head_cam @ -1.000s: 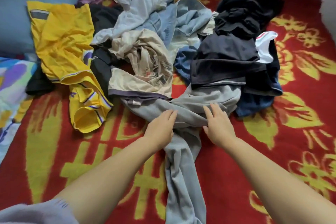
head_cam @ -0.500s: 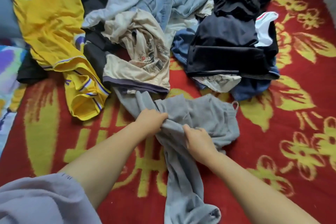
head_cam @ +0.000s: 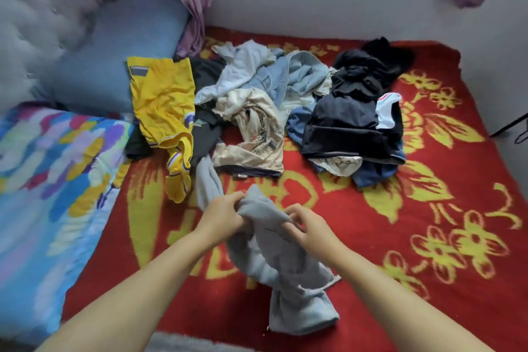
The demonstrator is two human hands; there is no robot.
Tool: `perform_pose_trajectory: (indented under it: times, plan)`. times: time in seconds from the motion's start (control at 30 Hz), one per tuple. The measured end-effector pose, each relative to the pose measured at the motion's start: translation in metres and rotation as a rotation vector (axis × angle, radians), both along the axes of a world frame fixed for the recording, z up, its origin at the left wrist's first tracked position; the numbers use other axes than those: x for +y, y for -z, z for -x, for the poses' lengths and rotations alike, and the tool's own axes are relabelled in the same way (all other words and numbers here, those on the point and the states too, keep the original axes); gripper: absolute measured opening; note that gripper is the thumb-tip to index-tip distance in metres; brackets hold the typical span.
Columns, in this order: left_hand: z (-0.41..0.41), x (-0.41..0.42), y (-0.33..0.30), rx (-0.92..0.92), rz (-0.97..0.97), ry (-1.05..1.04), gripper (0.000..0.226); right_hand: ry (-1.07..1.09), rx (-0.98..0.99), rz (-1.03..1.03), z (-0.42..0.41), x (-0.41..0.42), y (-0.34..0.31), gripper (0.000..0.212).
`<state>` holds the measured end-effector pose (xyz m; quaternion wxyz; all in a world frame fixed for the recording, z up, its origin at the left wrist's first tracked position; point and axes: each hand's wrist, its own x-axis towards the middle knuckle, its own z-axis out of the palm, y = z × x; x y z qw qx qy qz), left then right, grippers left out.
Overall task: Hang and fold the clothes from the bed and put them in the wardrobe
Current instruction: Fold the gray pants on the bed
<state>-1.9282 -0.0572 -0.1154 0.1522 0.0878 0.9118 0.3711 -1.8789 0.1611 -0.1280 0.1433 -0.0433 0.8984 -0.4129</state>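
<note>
Both hands grasp one grey garment (head_cam: 271,240) near the front of the bed (head_cam: 428,208).

Left hand (head_cam: 221,216): forearm extended forward, fingers curled, clenching a bunched fold of the garment. Right hand (head_cam: 307,227): just right of that grip, fingers bent, pinching the same fabric. One garment end runs up and left from the grip toward the yellow shirt (head_cam: 163,111); the rest hangs below the hands. The clothes pile (head_cam: 285,111) lies beyond the grip, well apart.
</note>
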Motion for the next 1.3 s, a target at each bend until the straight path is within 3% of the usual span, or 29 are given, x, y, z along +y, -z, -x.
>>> perform_pose_trajectory:
  times: [0.07,0.13,0.23,0.3,0.4,0.47,0.53,0.6,0.67,0.77,0.83,0.93,1.0,1.13,1.3]
  plan:
    - [0.000,0.005,-0.043,0.003,-0.130,-0.040,0.009,-0.025,-0.001,-0.041,0.000,0.010,-0.017,0.034]
    - [-0.001,0.007,-0.085,-0.033,-0.286,-0.033,0.020,-0.110,-0.064,-0.026,-0.004,0.020,-0.034,0.046]
    - [-0.003,0.004,-0.140,-0.092,-0.488,0.021,0.033,-0.124,-0.057,-0.044,-0.012,0.030,-0.052,0.038]
    - [-0.005,-0.001,-0.164,-0.123,-0.610,0.029,0.028,-0.083,-0.032,-0.024,-0.013,0.035,-0.060,0.041]
    - [0.000,-0.009,-0.184,-0.142,-0.778,0.018,0.026,0.002,-0.073,0.017,-0.013,0.041,-0.087,0.019]
    - [0.007,-0.016,-0.189,-0.131,-0.836,-0.016,0.027,0.051,-0.043,0.101,-0.010,0.049,-0.114,0.019]
    - [0.015,-0.025,-0.183,-0.041,-0.786,-0.143,0.022,0.103,0.039,0.207,-0.006,0.062,-0.141,0.013]
    - [0.019,-0.030,-0.170,0.048,-0.627,-0.207,0.031,0.227,0.124,0.280,0.002,0.080,-0.165,0.014]
    - [0.014,-0.021,-0.158,0.028,-0.441,-0.066,0.035,0.324,0.151,0.360,0.010,0.091,-0.188,0.013]
    - [-0.004,0.027,-0.149,-0.135,-0.173,0.317,0.065,0.386,0.022,0.509,0.015,0.082,-0.210,0.029]
    - [-0.018,0.070,-0.148,-0.138,-0.138,0.489,0.078,0.333,-0.097,0.583,0.015,0.072,-0.215,0.032]
    - [-0.030,0.109,-0.145,-0.088,-0.317,0.489,0.084,0.363,-0.181,0.685,0.017,0.065,-0.218,0.024]
    - [-0.031,0.113,-0.141,-0.083,-0.379,0.435,0.078,0.534,-0.202,0.783,0.018,0.065,-0.225,0.018]
    - [-0.025,0.095,-0.127,-0.011,-0.156,0.461,0.058,0.704,-0.203,1.031,0.016,0.069,-0.249,0.015]
    - [-0.014,0.081,-0.107,0.044,-0.026,0.335,0.016,0.528,-0.162,1.134,0.004,0.060,-0.291,0.010]
